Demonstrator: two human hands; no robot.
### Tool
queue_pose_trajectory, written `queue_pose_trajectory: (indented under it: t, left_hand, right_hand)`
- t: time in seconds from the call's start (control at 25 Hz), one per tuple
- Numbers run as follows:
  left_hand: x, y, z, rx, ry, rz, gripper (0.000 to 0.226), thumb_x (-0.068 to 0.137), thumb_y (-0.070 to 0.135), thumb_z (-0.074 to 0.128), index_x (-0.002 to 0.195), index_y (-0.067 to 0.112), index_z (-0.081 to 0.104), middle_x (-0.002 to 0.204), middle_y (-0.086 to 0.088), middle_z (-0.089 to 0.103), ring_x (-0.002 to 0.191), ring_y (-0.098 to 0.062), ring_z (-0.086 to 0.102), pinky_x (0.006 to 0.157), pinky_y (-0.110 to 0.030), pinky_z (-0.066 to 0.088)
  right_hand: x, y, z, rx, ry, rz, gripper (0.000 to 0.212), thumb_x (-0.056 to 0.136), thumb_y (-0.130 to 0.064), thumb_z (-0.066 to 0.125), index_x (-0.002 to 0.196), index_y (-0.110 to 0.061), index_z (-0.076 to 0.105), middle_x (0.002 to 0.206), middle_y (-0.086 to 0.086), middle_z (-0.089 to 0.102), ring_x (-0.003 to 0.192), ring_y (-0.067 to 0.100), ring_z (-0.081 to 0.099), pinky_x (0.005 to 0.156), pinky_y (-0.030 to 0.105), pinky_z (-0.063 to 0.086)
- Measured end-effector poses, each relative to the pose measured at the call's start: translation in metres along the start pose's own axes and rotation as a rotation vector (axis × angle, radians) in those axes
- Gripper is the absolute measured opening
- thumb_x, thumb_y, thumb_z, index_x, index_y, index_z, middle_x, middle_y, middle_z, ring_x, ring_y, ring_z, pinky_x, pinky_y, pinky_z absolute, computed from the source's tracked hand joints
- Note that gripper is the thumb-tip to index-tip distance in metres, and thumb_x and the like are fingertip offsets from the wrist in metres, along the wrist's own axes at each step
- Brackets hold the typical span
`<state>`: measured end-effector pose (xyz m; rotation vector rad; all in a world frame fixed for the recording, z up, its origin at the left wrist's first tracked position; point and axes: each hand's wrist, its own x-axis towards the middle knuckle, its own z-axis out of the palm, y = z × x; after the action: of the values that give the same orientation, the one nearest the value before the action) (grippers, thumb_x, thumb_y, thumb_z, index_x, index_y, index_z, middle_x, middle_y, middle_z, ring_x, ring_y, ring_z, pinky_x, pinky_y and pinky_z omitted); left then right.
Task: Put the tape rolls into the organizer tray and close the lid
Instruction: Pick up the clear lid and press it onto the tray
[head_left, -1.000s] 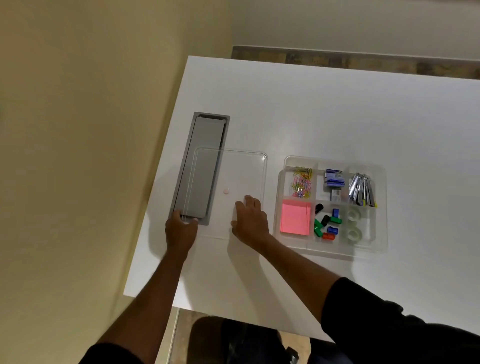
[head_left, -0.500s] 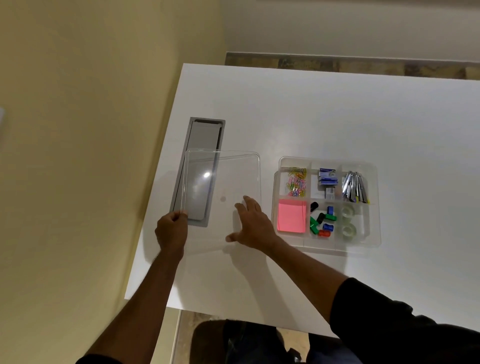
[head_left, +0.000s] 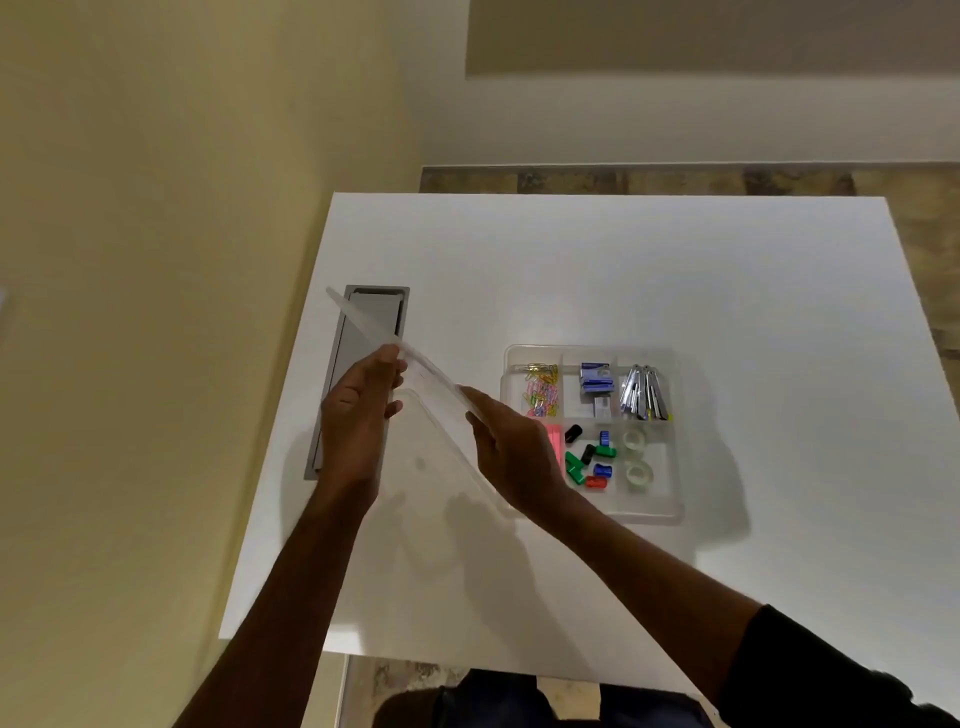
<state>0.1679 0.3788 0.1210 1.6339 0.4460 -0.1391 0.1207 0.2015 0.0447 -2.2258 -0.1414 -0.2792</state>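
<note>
The clear organizer tray (head_left: 670, 512) sits on the white table, right of centre. Two clear tape rolls (head_left: 637, 456) lie in its near right compartment. The transparent lid (head_left: 431, 415) is lifted off the table and tilted steeply, left of the tray. My left hand (head_left: 358, 415) grips the lid's left side. My right hand (head_left: 511, 452) holds its right side, and covers part of the pink sticky notes (head_left: 554, 441) in the tray.
The tray also holds coloured paper clips (head_left: 543, 389), a blue staple box (head_left: 596, 378), silver clips (head_left: 644, 392) and small coloured caps (head_left: 589, 462). A grey cable hatch (head_left: 358, 358) is set into the table (head_left: 623, 270) at the left, near the yellow wall.
The lid lay flat on the table under both hands. It is now raised and tipped up on edge, held by both hands, and has shifted toward the tray.
</note>
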Motion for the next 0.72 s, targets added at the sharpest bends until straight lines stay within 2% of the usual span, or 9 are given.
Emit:
queue_pose_trajectory:
  t: [0.04,0.12,0.2,0.28,0.36,0.4,0.48,0.6,0.72]
  left_hand:
    - [0.003,0.000,0.007,0.030,-0.007,0.005,0.041,0.100,0.056,0.068,0.133,0.031,0.074,0.130,0.006,0.078,0.122,-0.013,0.073,0.104,-0.041,0.062]
    - [0.016,-0.007,0.014,0.111,0.013,-0.022,0.061,0.098,0.054,0.072,0.151,0.028,0.059,0.152,0.003,0.065,0.138,-0.019,0.063,0.116,-0.049,0.056]
    - [0.029,-0.020,0.016,0.180,0.027,-0.075,0.078,0.095,0.060,0.073,0.160,0.027,0.046,0.162,-0.002,0.056,0.148,-0.025,0.055,0.123,-0.053,0.048]
    - [0.036,-0.035,0.021,0.219,0.030,-0.118,0.071,0.095,0.060,0.073,0.152,0.022,0.056,0.155,-0.004,0.062,0.142,-0.026,0.059,0.123,-0.052,0.047]
    - [0.038,-0.048,0.032,0.213,0.063,-0.131,0.035,0.099,0.047,0.074,0.118,0.018,0.074,0.121,-0.006,0.075,0.113,-0.028,0.069,0.111,-0.048,0.055]
    - [0.038,-0.054,0.041,0.204,0.087,-0.140,0.024,0.100,0.038,0.074,0.110,0.016,0.078,0.105,-0.006,0.077,0.099,-0.029,0.071,0.104,-0.051,0.060]
    - [0.033,-0.061,0.059,0.194,0.091,-0.155,0.022,0.099,0.026,0.076,0.113,0.010,0.082,0.093,-0.003,0.078,0.086,-0.025,0.071,0.095,-0.049,0.065]
    - [0.021,-0.070,0.088,0.280,-0.001,-0.121,0.032,0.097,0.026,0.080,0.124,0.010,0.079,0.111,-0.004,0.081,0.108,-0.025,0.075,0.102,-0.045,0.062]
    - [0.014,-0.079,0.111,0.374,0.029,-0.108,0.047,0.098,0.028,0.079,0.140,0.009,0.069,0.130,-0.010,0.075,0.123,-0.028,0.069,0.113,-0.045,0.056]
  right_hand:
    - [0.005,0.003,-0.016,0.053,0.000,0.040,0.036,0.105,-0.009,0.064,0.140,-0.015,0.066,0.114,0.006,0.083,0.083,0.018,0.081,0.071,0.036,0.070]
    - [0.013,0.011,-0.047,0.175,-0.013,0.147,0.030,0.103,-0.005,0.066,0.129,-0.020,0.072,0.112,-0.001,0.084,0.092,0.014,0.083,0.081,0.037,0.069]
    - [0.014,0.022,-0.077,0.377,-0.034,0.338,0.029,0.101,0.001,0.064,0.117,-0.022,0.073,0.110,-0.005,0.085,0.098,0.014,0.084,0.082,0.038,0.069]
    - [0.011,0.036,-0.108,0.568,-0.034,0.549,0.027,0.100,0.006,0.062,0.112,-0.017,0.071,0.105,0.000,0.085,0.092,0.025,0.085,0.070,0.044,0.066]
    - [0.007,0.054,-0.137,0.661,-0.018,0.685,0.021,0.102,0.007,0.062,0.114,-0.010,0.069,0.104,0.005,0.086,0.087,0.031,0.085,0.066,0.048,0.068]
    - [0.005,0.064,-0.152,0.668,-0.007,0.732,0.018,0.103,0.004,0.064,0.115,-0.009,0.068,0.104,0.007,0.085,0.086,0.031,0.085,0.067,0.048,0.069]
    - [0.001,0.083,-0.175,0.659,0.025,0.818,0.014,0.102,-0.002,0.069,0.113,-0.011,0.068,0.105,0.010,0.085,0.087,0.033,0.085,0.068,0.044,0.071]
    - [-0.005,0.113,-0.191,0.665,0.059,0.934,0.014,0.101,-0.007,0.073,0.114,-0.010,0.069,0.108,0.018,0.083,0.093,0.042,0.083,0.080,0.053,0.070]
    - [-0.009,0.139,-0.194,0.721,0.026,0.990,0.014,0.100,-0.010,0.073,0.114,-0.012,0.069,0.113,0.022,0.081,0.097,0.045,0.082,0.090,0.059,0.068]
